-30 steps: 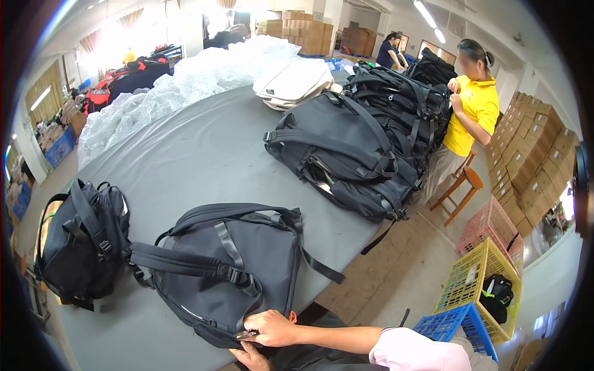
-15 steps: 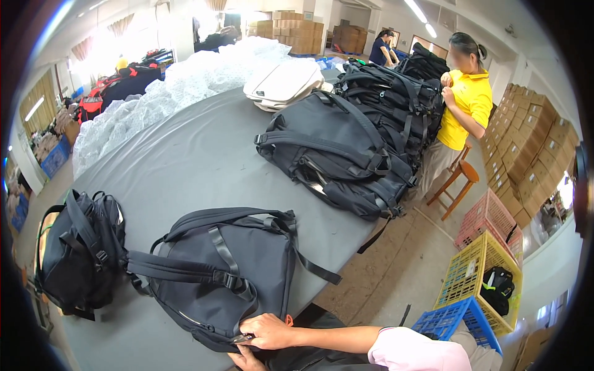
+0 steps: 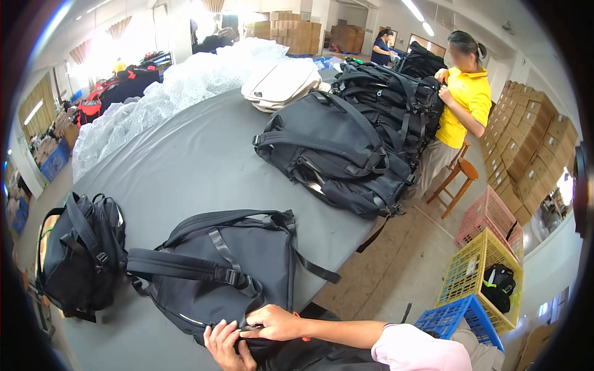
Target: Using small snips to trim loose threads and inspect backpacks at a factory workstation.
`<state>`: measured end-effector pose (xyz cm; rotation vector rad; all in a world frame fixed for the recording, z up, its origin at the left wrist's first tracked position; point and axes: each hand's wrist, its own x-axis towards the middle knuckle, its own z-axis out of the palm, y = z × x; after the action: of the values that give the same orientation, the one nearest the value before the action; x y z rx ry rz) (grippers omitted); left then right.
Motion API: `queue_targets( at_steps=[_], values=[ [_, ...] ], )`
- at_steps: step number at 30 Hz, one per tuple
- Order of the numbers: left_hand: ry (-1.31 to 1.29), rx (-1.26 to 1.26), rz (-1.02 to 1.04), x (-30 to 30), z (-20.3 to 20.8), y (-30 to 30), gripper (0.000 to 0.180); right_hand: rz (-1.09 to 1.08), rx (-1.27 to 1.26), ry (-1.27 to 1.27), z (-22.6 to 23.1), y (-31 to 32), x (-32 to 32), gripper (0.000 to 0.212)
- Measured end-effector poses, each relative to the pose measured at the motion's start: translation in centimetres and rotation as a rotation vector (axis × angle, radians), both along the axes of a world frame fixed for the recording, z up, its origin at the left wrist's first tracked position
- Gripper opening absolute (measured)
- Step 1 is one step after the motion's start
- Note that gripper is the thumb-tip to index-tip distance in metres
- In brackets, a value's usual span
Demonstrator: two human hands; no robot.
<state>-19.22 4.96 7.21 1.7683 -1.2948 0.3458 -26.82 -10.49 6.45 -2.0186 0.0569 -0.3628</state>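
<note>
A black backpack [image 3: 204, 272] lies on the grey-covered table in front of me, its padded straps up and a zipper [image 3: 193, 319] along its near side. My left hand [image 3: 228, 346] grips the backpack's near edge beside that zipper, fingers bent over the fabric. Close against it, my right hand [image 3: 275, 323] is closed on a small dark tool [image 3: 250, 328] that looks like thread snips, its tip at the left fingers. A bit of orange shows below my right wrist. What lies under both hands is hidden.
Another black backpack [image 3: 80, 253] stands at the left. Black backpacks [image 3: 334, 148] and a white bag [image 3: 281, 83] lie farther along the table [image 3: 167, 154], near bubble wrap [image 3: 185, 77]. A person in yellow [image 3: 467, 99] stands behind a stool [image 3: 461, 179]; plastic crates [image 3: 461, 321] stand at right.
My left hand has come up from below onto the backpack's near edge, fingers now over the fabric. My right hand has shifted slightly right and up, still with the small tool.
</note>
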Motion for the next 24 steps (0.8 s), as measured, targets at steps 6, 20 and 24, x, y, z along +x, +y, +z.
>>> queue_targets(
  at_steps=[6,20,24],
  values=[
    [0.037,0.275,-0.106,-0.2,1.9,0.9,0.049,0.006,0.116,-0.067,0.2,0.6,-0.9,0.036],
    [-0.030,0.000,-0.107,2.4,-1.0,-5.1,0.073,-0.298,0.544,0.054,3.6,-2.9,-1.0,0.020],
    [-0.047,0.049,-0.109,2.2,-1.3,-4.8,0.066,-0.318,-0.050,-0.066,4.0,-2.6,-3.2,0.008]
  ],
)
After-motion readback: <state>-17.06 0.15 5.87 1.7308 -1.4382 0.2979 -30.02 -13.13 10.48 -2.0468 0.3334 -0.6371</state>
